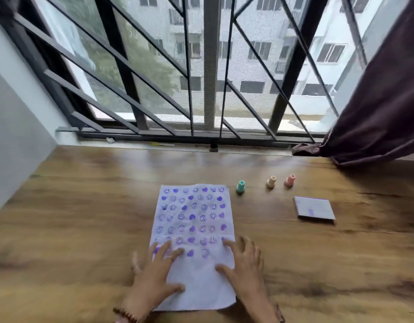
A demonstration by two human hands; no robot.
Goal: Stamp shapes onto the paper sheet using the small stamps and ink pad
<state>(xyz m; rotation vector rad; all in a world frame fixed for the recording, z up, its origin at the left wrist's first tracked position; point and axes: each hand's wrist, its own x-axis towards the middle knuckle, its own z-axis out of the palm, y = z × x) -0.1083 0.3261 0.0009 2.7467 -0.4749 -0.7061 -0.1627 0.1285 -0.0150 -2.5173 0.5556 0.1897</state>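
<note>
A white paper sheet (196, 231) lies on the wooden table, covered with rows of purple smiley and heart prints. My left hand (154, 273) rests flat on its lower left part, fingers spread. My right hand (244, 269) lies flat on its lower right edge, fingers apart. Neither hand holds anything. Beyond the sheet's top right corner stand three small stamps: a green stamp (240, 186), a cream stamp (271, 182) and a pink stamp (289, 180). The ink pad (314, 208), a flat square with its lid shut, lies to the right of the sheet.
The wooden table (84, 217) runs up to a window sill with a dark metal grille (208, 89). A dark curtain (376, 113) hangs at the right, its end resting on the table's far right corner. A grey wall (12, 136) borders the left.
</note>
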